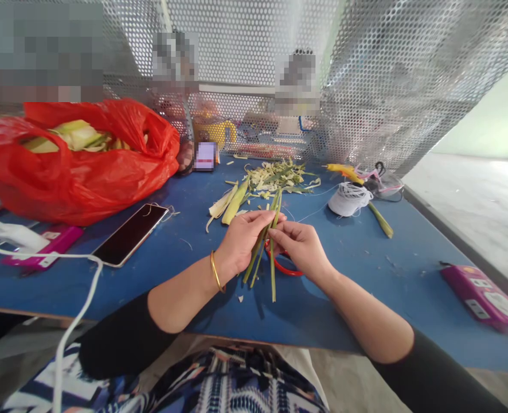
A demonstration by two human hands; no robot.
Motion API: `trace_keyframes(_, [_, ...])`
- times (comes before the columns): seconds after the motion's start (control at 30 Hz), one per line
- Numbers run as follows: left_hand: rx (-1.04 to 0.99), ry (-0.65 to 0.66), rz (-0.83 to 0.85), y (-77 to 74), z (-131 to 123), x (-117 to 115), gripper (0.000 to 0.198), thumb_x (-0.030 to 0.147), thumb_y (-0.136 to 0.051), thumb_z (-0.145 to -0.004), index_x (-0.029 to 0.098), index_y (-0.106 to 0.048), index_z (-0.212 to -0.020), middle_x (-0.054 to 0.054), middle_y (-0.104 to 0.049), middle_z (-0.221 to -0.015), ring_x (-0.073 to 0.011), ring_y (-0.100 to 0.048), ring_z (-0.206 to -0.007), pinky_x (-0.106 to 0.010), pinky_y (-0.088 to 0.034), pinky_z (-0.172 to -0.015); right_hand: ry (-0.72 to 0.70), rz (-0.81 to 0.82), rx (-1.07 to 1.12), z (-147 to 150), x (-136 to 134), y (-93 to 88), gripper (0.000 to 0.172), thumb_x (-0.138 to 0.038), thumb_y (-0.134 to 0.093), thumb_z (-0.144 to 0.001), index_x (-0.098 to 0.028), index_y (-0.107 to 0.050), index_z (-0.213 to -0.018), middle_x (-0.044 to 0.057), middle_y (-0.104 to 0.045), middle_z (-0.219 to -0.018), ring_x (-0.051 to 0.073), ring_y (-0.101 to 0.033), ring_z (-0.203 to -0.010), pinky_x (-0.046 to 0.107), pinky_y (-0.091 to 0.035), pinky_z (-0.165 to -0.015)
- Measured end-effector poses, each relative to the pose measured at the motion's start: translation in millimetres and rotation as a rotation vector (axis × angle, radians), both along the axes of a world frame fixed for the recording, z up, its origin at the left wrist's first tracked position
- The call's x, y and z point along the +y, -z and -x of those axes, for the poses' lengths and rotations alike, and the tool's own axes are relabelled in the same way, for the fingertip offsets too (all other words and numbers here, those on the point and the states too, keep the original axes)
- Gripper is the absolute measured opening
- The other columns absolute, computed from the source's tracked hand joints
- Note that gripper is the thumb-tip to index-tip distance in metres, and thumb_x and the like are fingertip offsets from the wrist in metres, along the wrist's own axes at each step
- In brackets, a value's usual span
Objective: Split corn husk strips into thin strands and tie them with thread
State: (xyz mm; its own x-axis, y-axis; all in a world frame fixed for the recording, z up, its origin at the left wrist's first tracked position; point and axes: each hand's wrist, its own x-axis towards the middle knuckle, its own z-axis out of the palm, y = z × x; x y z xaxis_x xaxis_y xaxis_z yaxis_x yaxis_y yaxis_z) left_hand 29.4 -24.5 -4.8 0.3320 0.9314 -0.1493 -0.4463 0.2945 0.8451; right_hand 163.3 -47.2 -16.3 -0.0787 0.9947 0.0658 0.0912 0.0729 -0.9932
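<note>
Narrow green husk strips (273,278) are pinched between the fingers of both my hands above the middle of the blue table (340,315). My left hand (241,241) is closed on them near their upper part, a gold bangle on its wrist. From the other side, my right hand (303,246) grips a strip between thumb and fingers. Its inner fingers are partly hidden. Red loop handles, seemingly of scissors (290,271), lie under the right hand, mostly covered. Just beyond the hands are larger pale-green husk pieces (237,203) and a heap of shredded husk (275,175).
A red plastic bag (108,183) of husks stands at left, near a dark-screened phone (131,234) and white cable (82,307). White thread (347,199) sits right of the heap. A magenta pack (484,295) lies far right. Perforated metal mesh (254,46) closes the back.
</note>
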Motion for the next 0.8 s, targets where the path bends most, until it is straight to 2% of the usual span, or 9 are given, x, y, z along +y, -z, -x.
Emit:
trace_keyframes(0.13, [-0.004, -0.001, 0.016, -0.8, -0.7, -0.2, 0.011, 0.023, -0.075, -0.083, 0.015, -0.079, -0.075, -0.006, -0.072, -0.068, -0.0139, -0.062, -0.053, -0.027, -0.053, -0.05, 0.002, -0.011, -0.004, 0.6, -0.1, -0.5, 0.047, -0.062, -0.08, -0.069, -0.021, -0.061, -0.059, 0.0, -0.066, -0.055, 0.013, -0.06, -0.05, 0.027, -0.052, -0.054])
trace_keyframes(0.27, [0.034, 0.025, 0.034, -3.6, 1.2, 0.2, 0.015, 0.021, -0.07, -0.088, 0.015, -0.08, -0.078, -0.005, -0.073, -0.067, -0.013, -0.061, -0.051, -0.025, -0.053, -0.049, 0.004, -0.027, -0.011, 1.0, -1.3, -1.7, 0.05, -0.064, -0.08, -0.069, -0.021, -0.058, -0.056, -0.001, -0.064, -0.054, 0.013, -0.059, -0.05, 0.027, -0.052, -0.054])
trace_keyframes(0.37, [0.056, 0.018, 0.037, -5.7, 5.6, 3.2, 0.015, 0.02, -0.068, -0.09, 0.017, -0.081, -0.084, -0.005, -0.075, -0.071, -0.0133, -0.066, -0.056, -0.025, -0.056, -0.057, -0.015, -0.046, -0.054, -4.4, -1.1, -5.6, 0.051, -0.067, -0.077, -0.072, -0.021, -0.061, -0.058, 0.001, -0.065, -0.055, 0.013, -0.059, -0.051, 0.027, -0.051, -0.053])
trace_keyframes(0.43, [0.055, -0.012, 0.039, -6.4, 8.5, 5.7, 0.012, 0.018, -0.068, -0.09, 0.018, -0.08, -0.086, -0.006, -0.077, -0.074, -0.0153, -0.072, -0.067, -0.026, -0.059, -0.069, 0.048, -0.086, -0.097, -11.3, 0.8, -9.4, 0.048, -0.065, -0.076, -0.074, -0.021, -0.062, -0.06, 0.0, -0.063, -0.053, 0.012, -0.056, -0.049, 0.026, -0.048, -0.051])
trace_keyframes(0.5, [0.056, -0.025, 0.054, -6.3, 10.2, 7.3, 0.012, 0.017, -0.069, -0.09, 0.018, -0.078, -0.082, -0.006, -0.077, -0.076, -0.0166, -0.075, -0.074, -0.027, -0.06, -0.077, 0.172, -0.134, -0.103, -18.4, 3.8, -13.4, 0.042, -0.059, -0.078, -0.074, -0.021, -0.063, -0.064, -0.002, -0.059, -0.052, 0.011, -0.052, -0.049, 0.025, -0.045, -0.05])
trace_keyframes(0.6, [0.084, 0.008, 0.083, -5.8, 9.4, 7.3, 0.017, 0.018, -0.068, -0.091, 0.017, -0.075, -0.075, -0.006, -0.075, -0.073, -0.0136, -0.07, -0.062, -0.026, -0.058, -0.069, 0.258, -0.155, -0.034, -23.3, 9.4, -17.8, 0.034, -0.051, -0.083, -0.069, -0.021, -0.07, -0.078, -0.005, -0.059, -0.055, 0.012, -0.054, -0.052, 0.027, -0.048, -0.054])
trace_keyframes(0.7, [0.098, 0.045, 0.104, -7.8, 6.2, 6.7, 0.021, 0.017, -0.067, -0.092, 0.016, -0.073, -0.073, -0.005, -0.073, -0.071, -0.0095, -0.063, -0.05, -0.024, -0.055, -0.059, 0.167, -0.11, 0.035, -19.9, 15.9, -21.1, 0.037, -0.049, -0.085, -0.066, -0.02, -0.074, -0.086, -0.004, -0.065, -0.062, 0.012, -0.057, -0.058, 0.028, -0.052, -0.06])
trace_keyframes(0.8, [0.105, 0.066, 0.13, -14.0, 4.6, 9.0, 0.025, 0.014, -0.064, -0.094, 0.015, -0.071, -0.069, -0.005, -0.073, -0.072, -0.0083, -0.061, -0.048, -0.023, -0.052, -0.054, 0.06, -0.068, 0.041, -17.5, 26.5, -25.0, 0.04, -0.053, -0.087, -0.063, -0.018, -0.071, -0.074, -0.001, -0.067, -0.065, 0.011, -0.057, -0.059, 0.028, -0.051, -0.062])
